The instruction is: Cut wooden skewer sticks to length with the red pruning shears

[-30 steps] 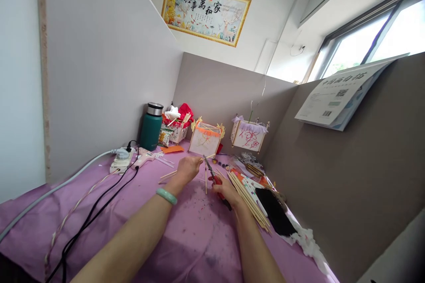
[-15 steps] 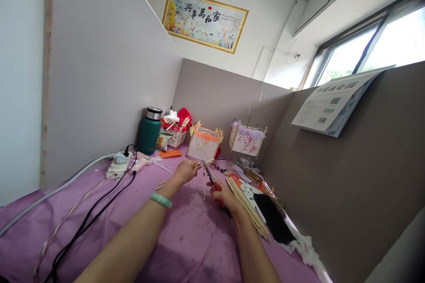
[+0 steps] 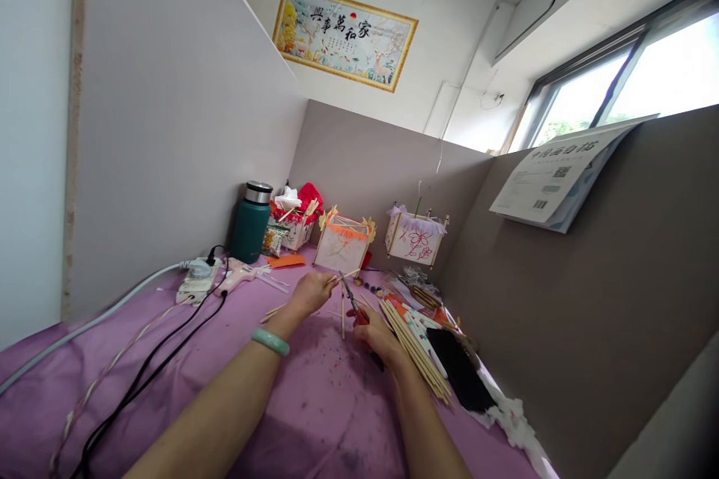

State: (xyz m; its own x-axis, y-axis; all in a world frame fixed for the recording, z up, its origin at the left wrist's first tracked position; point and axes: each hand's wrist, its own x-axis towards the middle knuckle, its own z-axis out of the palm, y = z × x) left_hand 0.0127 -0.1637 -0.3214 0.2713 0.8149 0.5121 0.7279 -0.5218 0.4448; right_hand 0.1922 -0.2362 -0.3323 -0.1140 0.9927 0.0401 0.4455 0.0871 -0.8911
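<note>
Right-hand grip [image 3: 379, 334] clasps red-handled steel scissors [image 3: 355, 308].

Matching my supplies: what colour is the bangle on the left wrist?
The bangle is pale jade green, clearest in the head view.

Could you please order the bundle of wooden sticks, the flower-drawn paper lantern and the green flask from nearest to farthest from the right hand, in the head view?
From the right hand:
1. Bundle of wooden sticks, at its right.
2. Flower-drawn paper lantern, ahead at the back.
3. Green flask, far left by the wall.
</note>
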